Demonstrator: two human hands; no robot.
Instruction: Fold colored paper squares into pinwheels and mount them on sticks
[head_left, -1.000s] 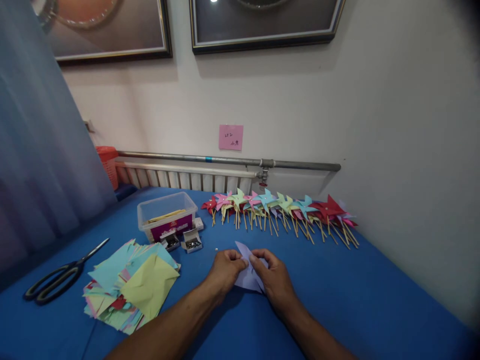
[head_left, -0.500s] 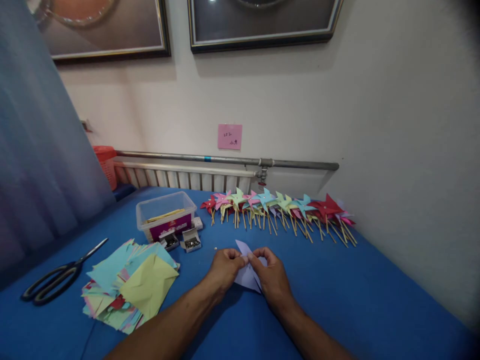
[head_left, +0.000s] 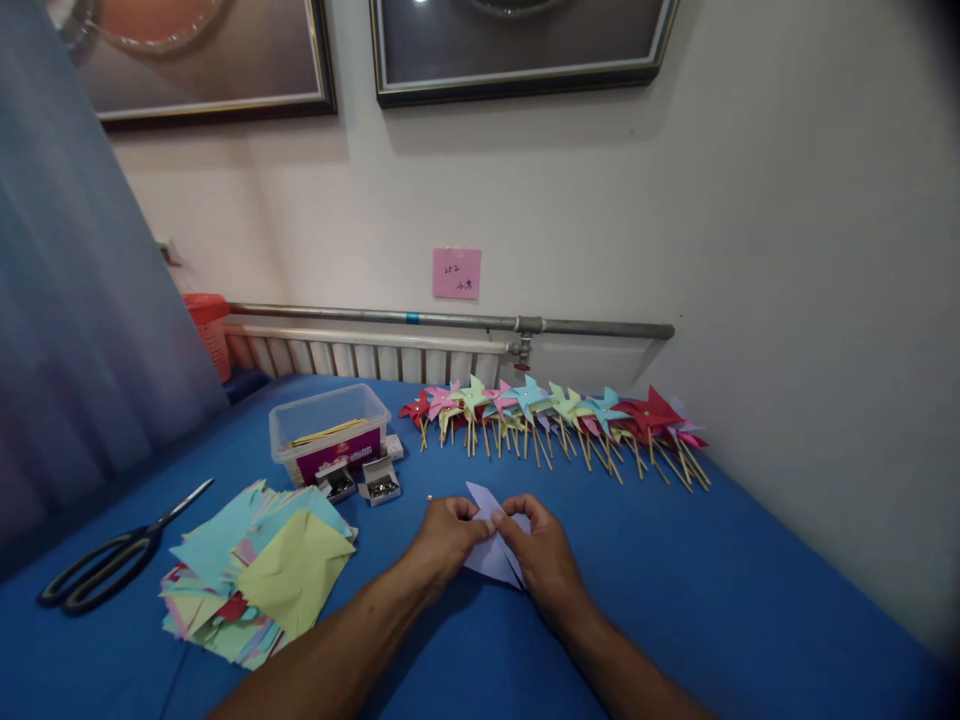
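Both hands pinch a light purple pinwheel paper (head_left: 491, 562) in front of me, above the blue cloth. My left hand (head_left: 448, 535) grips its left side between thumb and fingers. On the other side my right hand (head_left: 541, 545) presses a folded part toward the middle with the thumb. The fingertips meet near the paper's centre and hide what is there. One pointed corner sticks up between the hands. A tiny shiny pin (head_left: 430, 497) shows just beyond my left hand.
Cut paper sheets (head_left: 296, 575) lie piled at left beside scissors (head_left: 124, 555). Behind them stand a clear plastic box (head_left: 330, 410) holding thin sticks and small open boxes of pins (head_left: 381, 482). Finished pinwheels (head_left: 529, 397) line the table's back. A radiator (head_left: 367, 355) runs along the wall.
The whole view has shifted very slightly. My right thumb has edged a little toward the paper's centre, while both hands keep hold of the paper.
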